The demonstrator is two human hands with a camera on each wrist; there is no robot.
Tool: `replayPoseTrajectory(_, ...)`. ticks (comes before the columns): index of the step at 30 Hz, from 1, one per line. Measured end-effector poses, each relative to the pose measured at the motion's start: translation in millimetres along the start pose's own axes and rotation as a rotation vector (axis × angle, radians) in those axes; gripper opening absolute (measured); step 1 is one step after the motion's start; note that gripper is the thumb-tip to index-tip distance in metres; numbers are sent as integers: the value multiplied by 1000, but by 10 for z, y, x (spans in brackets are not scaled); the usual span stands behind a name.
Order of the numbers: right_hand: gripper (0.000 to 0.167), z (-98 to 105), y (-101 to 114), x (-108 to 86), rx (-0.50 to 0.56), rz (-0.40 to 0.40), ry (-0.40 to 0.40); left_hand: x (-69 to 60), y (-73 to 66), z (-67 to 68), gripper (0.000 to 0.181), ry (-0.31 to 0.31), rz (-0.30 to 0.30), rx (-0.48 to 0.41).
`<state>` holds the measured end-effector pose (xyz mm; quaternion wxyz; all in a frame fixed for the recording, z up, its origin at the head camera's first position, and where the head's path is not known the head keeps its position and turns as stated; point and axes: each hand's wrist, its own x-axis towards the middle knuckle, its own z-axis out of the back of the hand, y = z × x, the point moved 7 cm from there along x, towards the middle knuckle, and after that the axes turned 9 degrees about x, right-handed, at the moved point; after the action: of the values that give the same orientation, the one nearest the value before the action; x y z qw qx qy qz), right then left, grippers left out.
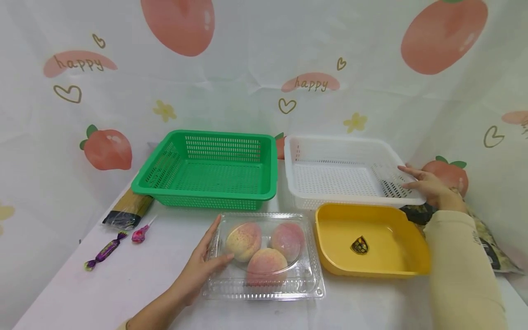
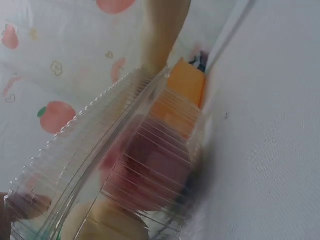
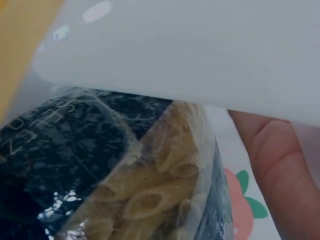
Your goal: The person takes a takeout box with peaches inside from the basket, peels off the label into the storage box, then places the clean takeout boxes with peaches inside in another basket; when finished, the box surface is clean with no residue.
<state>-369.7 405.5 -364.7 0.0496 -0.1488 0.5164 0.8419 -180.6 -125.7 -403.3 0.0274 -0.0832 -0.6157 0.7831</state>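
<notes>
My left hand [image 1: 200,270] grips the left side of a clear plastic clamshell box [image 1: 312,261], thumb over the lid and fingers along the edge. Inside the box lie three peaches [image 1: 267,266], yellow and pink. In the left wrist view the ribbed box wall [image 2: 90,120] fills the middle, with a peach [image 2: 145,170] behind it. At the back right, my right hand [image 1: 433,185] holds the right rim of a white plastic basket [image 1: 350,198]. From the right wrist view, a finger [image 3: 277,165] shows under the basket's edge [image 3: 200,55].
Right of the box stands a yellow tray [image 1: 371,270] with a small black badge [image 1: 360,245]. A green basket [image 1: 206,195] stands behind the box. Under my right arm lies a bag of penne pasta [image 3: 150,195]. A wrapped candy [image 1: 106,250], a lollipop [image 1: 139,234] and a brown packet [image 1: 129,208] lie left.
</notes>
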Motion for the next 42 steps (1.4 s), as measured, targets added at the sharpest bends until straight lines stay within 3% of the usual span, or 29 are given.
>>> replayPoseTrajectory(10,74,1,1,25,53,36,-58,-56,54,13,80,-23,68,-111)
replayPoseTrajectory(16,69,10,5,53,27,44,-75,-100,56,60,78,-82,58,-166)
replayPoseTrajectory(23,69,6,1,56,11,46,-91,-149,40,138,73,-99,81,-244)
replayPoseTrajectory(33,70,3,7,12,16,52,-108,-129,-301,181,71,-31,-25,-330)
replayPoseTrajectory(36,70,-3,-1,17,27,45,-115,-74,-425,152,71,3,-53,-345)
replayPoseTrajectory(42,70,-1,-14,18,12,46,-129,100,-653,59,71,54,-52,-415)
